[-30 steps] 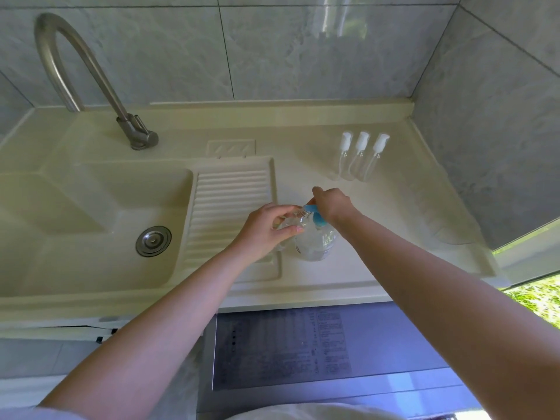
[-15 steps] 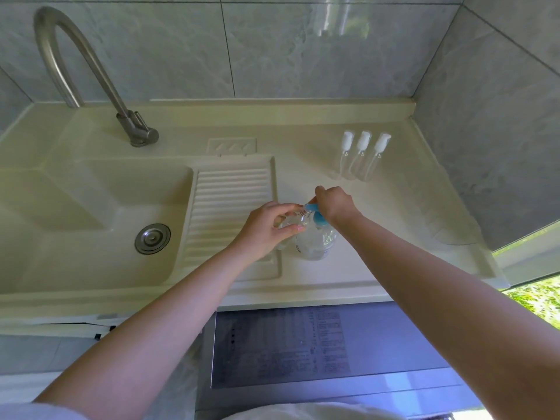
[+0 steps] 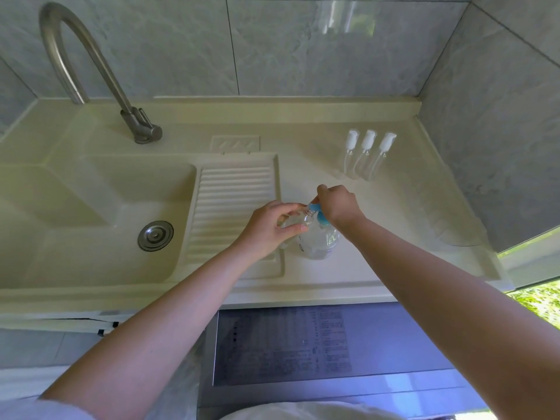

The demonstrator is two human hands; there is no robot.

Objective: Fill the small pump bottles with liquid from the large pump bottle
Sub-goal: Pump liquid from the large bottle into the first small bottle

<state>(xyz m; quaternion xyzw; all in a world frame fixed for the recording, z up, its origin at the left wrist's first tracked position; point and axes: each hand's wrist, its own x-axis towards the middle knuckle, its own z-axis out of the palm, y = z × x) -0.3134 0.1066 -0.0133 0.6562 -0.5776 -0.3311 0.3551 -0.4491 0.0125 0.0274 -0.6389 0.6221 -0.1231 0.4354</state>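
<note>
The large pump bottle (image 3: 318, 241), of clear plastic with a rounded body, is stood upright near the middle of the tabletop (image 3: 348, 277), toward its front edge, just beside the ribbed washboard (image 3: 233, 207). Its shoulder is gripped by the left hand (image 3: 269, 228), whose fingers (image 3: 291, 228) are curled round it, thumb above and near the neck. The blue pump head (image 3: 318, 212) is held by the right hand (image 3: 339, 206), fingers bent down round it from above; the exact pinch is covered by the knuckles. Both forearms are stretched forward from the lower edge of the view. Whether the pump head is seated on the neck or lifted off cannot be told. The liquid level is hard to make out through the clear wall. Three small pump bottles (image 3: 366, 156), slim clear tubes with white tops, are stood side by side, touching, toward the back right corner of the tabletop, well apart from the hands. The cream moulded sink (image 3: 91, 213), with a round metal drain (image 3: 155, 234), occupies the left part, and a curved brushed-metal tap (image 3: 91, 68) is mounted at the back edge.
</note>
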